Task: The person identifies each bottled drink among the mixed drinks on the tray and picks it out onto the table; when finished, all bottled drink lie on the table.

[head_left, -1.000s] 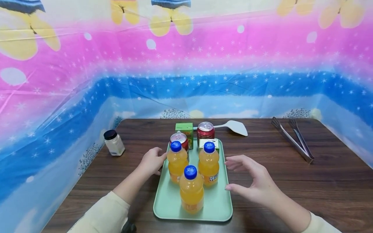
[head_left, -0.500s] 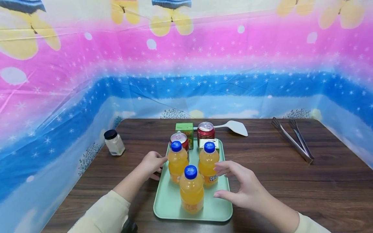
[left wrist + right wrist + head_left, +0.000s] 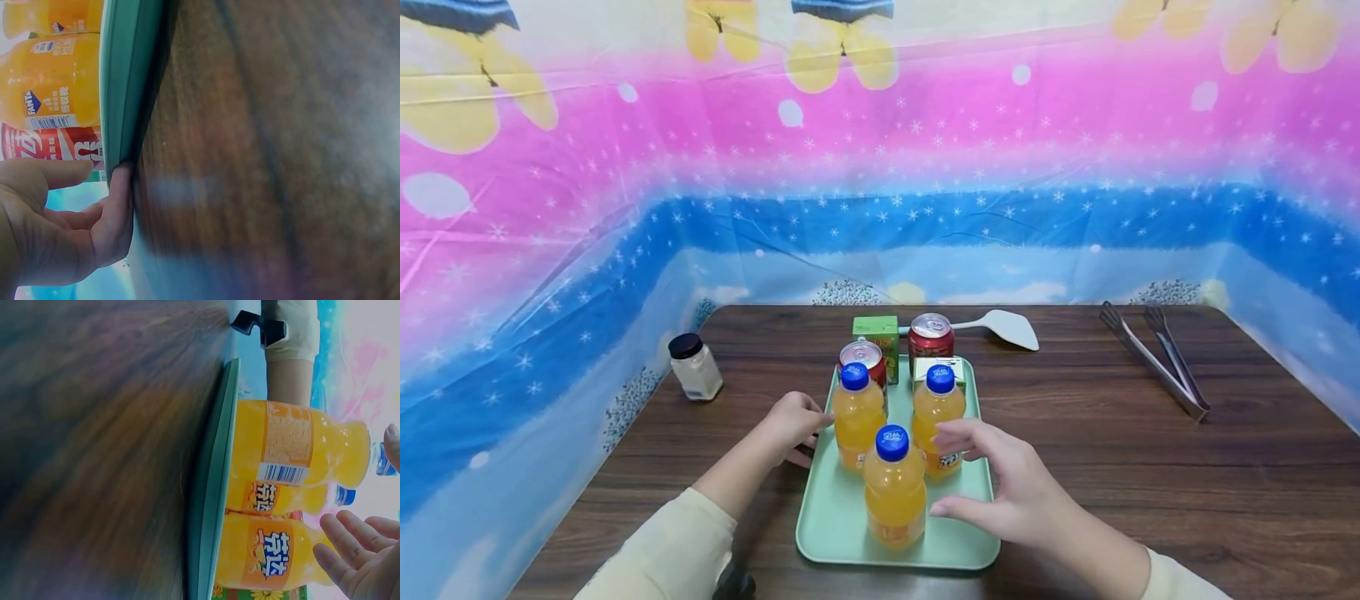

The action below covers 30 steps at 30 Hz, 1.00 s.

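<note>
On a green tray (image 3: 827, 529) stand three orange drink bottles with blue caps: one in front (image 3: 895, 500), one behind left (image 3: 859, 425), one behind right (image 3: 938, 410). My left hand (image 3: 790, 423) holds the tray's left rim; in the left wrist view the hand (image 3: 69, 231) has fingertips against the rim's underside, thumb above. My right hand (image 3: 1011, 487) hovers over the tray's right side, thumb and fingers spread, near the front and right bottles. The right wrist view shows that hand (image 3: 369, 559) beside the bottle tops, holding nothing.
Behind the bottles are two red cans (image 3: 931, 340), a green carton (image 3: 880, 327) and a smaller carton (image 3: 940, 365). A white spatula (image 3: 1011, 328) lies beyond. A dark-lidded jar (image 3: 697, 371) stands left; metal tongs (image 3: 1157, 367) lie right. Patterned cloth (image 3: 880, 167) surrounds the table.
My right hand has moved left, from beside the tray to over its right part, closer to the front bottle. The left hand has shifted only slightly at the rim.
</note>
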### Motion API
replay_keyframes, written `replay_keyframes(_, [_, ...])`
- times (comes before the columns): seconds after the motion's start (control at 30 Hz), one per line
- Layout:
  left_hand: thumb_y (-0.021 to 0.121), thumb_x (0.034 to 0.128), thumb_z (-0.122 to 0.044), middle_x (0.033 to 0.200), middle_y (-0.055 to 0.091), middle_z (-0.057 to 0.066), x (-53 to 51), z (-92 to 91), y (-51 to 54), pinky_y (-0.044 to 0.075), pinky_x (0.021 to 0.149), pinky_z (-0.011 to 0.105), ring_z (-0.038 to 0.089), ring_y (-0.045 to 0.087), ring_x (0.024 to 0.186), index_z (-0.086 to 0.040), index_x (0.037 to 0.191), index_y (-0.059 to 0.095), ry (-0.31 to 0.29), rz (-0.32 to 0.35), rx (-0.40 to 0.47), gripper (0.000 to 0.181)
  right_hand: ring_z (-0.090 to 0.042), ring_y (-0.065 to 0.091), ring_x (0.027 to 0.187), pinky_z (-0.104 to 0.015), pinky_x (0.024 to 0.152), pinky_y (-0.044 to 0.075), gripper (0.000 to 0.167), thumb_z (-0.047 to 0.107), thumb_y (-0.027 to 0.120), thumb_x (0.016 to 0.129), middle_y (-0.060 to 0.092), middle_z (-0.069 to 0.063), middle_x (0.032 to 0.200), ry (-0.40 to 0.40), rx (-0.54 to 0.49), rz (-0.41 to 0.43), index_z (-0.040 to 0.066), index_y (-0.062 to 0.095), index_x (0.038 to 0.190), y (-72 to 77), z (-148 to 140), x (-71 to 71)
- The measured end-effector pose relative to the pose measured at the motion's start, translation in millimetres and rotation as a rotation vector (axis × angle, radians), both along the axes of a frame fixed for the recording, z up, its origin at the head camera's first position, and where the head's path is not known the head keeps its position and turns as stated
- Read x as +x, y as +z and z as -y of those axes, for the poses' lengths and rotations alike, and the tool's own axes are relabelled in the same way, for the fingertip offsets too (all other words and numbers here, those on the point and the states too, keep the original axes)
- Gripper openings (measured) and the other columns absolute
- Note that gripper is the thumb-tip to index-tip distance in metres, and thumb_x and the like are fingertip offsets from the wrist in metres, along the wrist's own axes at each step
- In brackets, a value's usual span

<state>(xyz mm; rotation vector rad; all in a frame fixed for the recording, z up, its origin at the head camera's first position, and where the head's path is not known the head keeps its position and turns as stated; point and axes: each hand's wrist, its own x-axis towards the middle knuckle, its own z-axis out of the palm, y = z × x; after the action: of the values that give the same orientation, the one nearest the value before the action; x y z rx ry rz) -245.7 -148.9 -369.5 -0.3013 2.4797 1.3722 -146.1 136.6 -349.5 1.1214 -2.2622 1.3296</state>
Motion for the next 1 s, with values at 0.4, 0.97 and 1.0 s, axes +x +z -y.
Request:
replay_keyframes(0.4, [0.058, 0.0857, 0.003, 0.090, 0.055, 0.017, 0.5, -0.5, -2.9, 0.056, 0.053, 0.041, 0.028, 0.057, 0.075, 0.006, 0.104, 0.053, -0.018, -0.013, -0.004, 0.019, -0.020, 0.062, 0.096, -0.036, 0.077, 0.055, 0.064, 0.017, 0.083, 0.070, 0.063, -0.001, 0.109, 0.022, -0.010, 0.048, 0.008, 0.048, 0.123, -2.1, 13.0, -1.0])
replay_keyframes(0.97, [0.061, 0.0828, 0.006, 0.090, 0.053, 0.017, 1.8, 0.5, -4.3, 0.056, 0.054, 0.043, 0.029, 0.058, 0.074, 0.005, 0.103, 0.051, -0.021, -0.022, 0.006, 0.023, -0.009, 0.058, 0.099, -0.037, 0.082, 0.053, 0.056, 0.034, 0.078, 0.075, 0.059, 0.010, 0.115, 0.034, 0.050, 0.199, 0.022, 0.050, 0.122, -1.3, 26.6, 0.1])
replay_keyframes(1.0, [0.061, 0.0829, 0.006, 0.090, 0.053, 0.017, 1.7, 0.6, -4.3, 0.056, 0.054, 0.043, 0.029, 0.058, 0.074, 0.005, 0.103, 0.051, -0.020, -0.023, 0.009, 0.023, -0.009, 0.058, 0.099, -0.036, 0.082, 0.053, 0.056, 0.035, 0.079, 0.075, 0.059, 0.011, 0.114, 0.031, 0.053, 0.202, 0.023, 0.050, 0.122, -1.2, 27.3, -0.1])
